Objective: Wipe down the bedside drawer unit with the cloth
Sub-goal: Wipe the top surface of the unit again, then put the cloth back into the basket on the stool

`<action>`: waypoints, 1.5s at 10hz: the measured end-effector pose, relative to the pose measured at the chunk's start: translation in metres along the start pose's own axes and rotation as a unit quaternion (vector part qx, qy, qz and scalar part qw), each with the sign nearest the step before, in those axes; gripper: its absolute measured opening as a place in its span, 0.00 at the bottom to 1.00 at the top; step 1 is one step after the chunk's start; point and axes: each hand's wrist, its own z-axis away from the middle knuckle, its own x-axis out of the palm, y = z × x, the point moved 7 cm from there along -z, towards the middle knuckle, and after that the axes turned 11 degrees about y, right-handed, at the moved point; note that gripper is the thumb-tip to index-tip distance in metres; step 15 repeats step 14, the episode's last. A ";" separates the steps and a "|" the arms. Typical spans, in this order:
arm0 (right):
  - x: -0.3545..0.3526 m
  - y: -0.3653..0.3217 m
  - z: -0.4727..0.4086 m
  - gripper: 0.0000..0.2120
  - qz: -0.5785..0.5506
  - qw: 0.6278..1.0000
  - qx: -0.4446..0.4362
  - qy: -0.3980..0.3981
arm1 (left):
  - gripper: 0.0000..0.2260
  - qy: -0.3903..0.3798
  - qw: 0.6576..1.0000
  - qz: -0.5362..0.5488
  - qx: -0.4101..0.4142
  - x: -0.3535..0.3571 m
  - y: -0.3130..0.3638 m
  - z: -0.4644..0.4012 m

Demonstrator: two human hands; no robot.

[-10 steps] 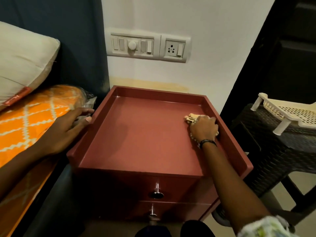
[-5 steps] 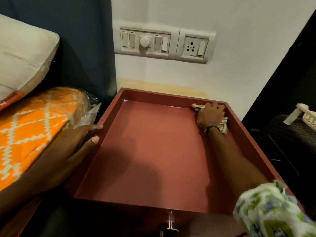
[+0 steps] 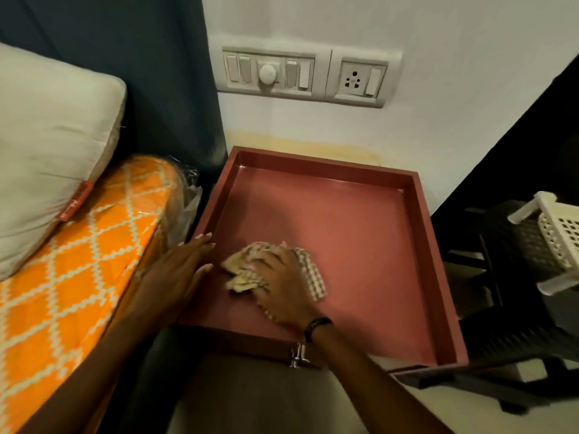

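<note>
The dark red bedside drawer unit [image 3: 360, 233] stands against the wall, its top a shallow tray with a raised rim. A crumpled checked cloth [image 3: 244, 270] lies on the front left part of that top. My right hand [image 3: 279, 283] presses flat on the cloth, fingers spread over it, a black band on the wrist. My left hand [image 3: 178, 270] rests open on the unit's left rim, fingers flat, next to the cloth. A metal drawer knob [image 3: 299, 355] shows at the front edge; the drawer fronts are hidden.
An orange patterned mattress [image 3: 78, 261] and a cream pillow [image 3: 53, 145] lie to the left. A switch and socket panel [image 3: 307, 76] sits on the wall behind. A dark wicker chair [image 3: 507, 277] holding a white plastic basket [image 3: 560, 236] stands close on the right.
My right hand has dragged the cloth from the back right corner to the front left of the top. My left hand has shifted onto the left rim. The view now looks more steeply down.
</note>
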 end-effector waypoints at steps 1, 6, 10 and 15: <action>-0.061 0.083 0.045 0.23 0.124 0.972 0.197 0.021 | 0.20 0.014 0.999 0.005 -0.035 -0.013 0.027 0.013; -0.002 -0.091 0.092 0.29 0.077 0.980 0.098 -0.155 | 0.25 -0.006 0.913 0.242 -0.330 -0.087 0.117 0.092; -0.105 -0.092 0.063 0.16 -0.484 0.638 0.599 -0.028 | 0.16 -0.051 0.725 0.316 -0.610 -0.102 0.113 0.106; -0.282 -0.015 0.057 0.21 -0.525 0.590 0.603 0.116 | 0.33 0.008 0.375 0.602 -0.705 -0.097 0.250 0.000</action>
